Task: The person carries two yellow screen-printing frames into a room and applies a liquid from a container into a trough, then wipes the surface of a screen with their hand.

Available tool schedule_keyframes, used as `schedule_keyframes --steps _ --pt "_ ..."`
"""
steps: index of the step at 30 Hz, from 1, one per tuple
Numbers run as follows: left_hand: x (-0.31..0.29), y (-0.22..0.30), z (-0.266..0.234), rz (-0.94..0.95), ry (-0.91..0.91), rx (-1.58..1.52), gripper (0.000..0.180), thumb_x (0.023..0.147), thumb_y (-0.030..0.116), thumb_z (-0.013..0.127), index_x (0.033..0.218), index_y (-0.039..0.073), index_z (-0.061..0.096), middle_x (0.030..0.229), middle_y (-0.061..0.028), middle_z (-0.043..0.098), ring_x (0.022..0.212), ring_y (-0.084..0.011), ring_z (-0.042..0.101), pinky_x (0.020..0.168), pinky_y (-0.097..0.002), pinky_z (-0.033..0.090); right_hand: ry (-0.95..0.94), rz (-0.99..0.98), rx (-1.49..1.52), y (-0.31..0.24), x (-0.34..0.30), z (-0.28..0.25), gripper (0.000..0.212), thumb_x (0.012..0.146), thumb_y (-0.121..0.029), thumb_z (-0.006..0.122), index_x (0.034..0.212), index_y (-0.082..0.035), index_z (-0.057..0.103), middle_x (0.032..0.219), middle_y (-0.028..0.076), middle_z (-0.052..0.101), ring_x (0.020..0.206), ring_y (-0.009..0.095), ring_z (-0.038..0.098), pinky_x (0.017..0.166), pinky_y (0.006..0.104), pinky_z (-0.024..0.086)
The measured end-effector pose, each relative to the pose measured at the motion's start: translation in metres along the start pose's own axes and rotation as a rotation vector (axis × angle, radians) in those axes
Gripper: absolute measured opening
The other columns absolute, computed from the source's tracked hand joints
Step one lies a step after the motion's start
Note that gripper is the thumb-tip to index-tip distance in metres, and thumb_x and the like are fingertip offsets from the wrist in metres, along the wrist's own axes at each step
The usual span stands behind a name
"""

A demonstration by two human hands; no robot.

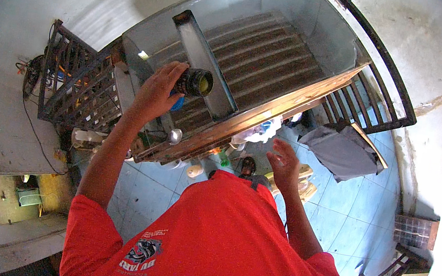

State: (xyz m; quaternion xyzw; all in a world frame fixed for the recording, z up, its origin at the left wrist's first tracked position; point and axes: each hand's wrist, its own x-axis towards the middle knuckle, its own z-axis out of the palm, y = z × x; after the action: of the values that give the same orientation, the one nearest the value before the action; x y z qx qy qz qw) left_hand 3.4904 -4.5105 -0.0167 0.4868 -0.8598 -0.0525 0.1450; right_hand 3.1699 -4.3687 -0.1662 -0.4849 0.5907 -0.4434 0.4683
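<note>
My left hand (159, 92) is closed round a dark cylindrical jar (194, 82), held tilted on its side above the left part of a glass tank (288, 4). The jar's round end, yellow-green inside its dark rim, points right. A bit of bright blue (178, 104) shows just under my fingers; I cannot make out what it belongs to. My right hand (284, 162) hangs in front of the tank's wooden front edge (290, 100), fingers apart and holding nothing.
A glass-walled divider strip (205, 60) crosses the tank over a brown ridged bottom. A shiny silver rounded thing (175, 136) sits at the near left corner. Dark slatted frames (82, 81) stand at both sides. Grey cloth (340, 151) hangs over something at right, above blue floor tiles (330, 213).
</note>
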Motion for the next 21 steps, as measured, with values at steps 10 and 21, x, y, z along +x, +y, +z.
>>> schedule_keyframes --steps 10,21 --pt "-0.003 -0.004 0.007 0.030 -0.014 0.049 0.063 0.066 0.003 0.070 0.122 0.006 0.040 0.122 -0.0169 0.045 0.114 -0.0352 0.045 0.096 -0.0414 0.038 0.013 0.008 0.028 -0.002 -0.001 -0.009 0.040 0.081 -0.010 0.064 0.118 -0.002 0.050 0.118 0.010 0.055 0.108 0.021 0.054 0.086 0.0323 0.045" --pt "-0.004 -0.001 0.010 0.036 -0.030 0.095 0.065 0.064 0.002 0.070 0.122 0.006 0.041 0.122 -0.0161 0.045 0.115 -0.0340 0.044 0.097 -0.0406 0.038 0.011 0.045 -0.024 0.006 -0.006 -0.014 0.037 0.083 -0.013 0.063 0.116 -0.003 0.051 0.116 0.010 0.057 0.107 0.021 0.054 0.086 0.0335 0.044"
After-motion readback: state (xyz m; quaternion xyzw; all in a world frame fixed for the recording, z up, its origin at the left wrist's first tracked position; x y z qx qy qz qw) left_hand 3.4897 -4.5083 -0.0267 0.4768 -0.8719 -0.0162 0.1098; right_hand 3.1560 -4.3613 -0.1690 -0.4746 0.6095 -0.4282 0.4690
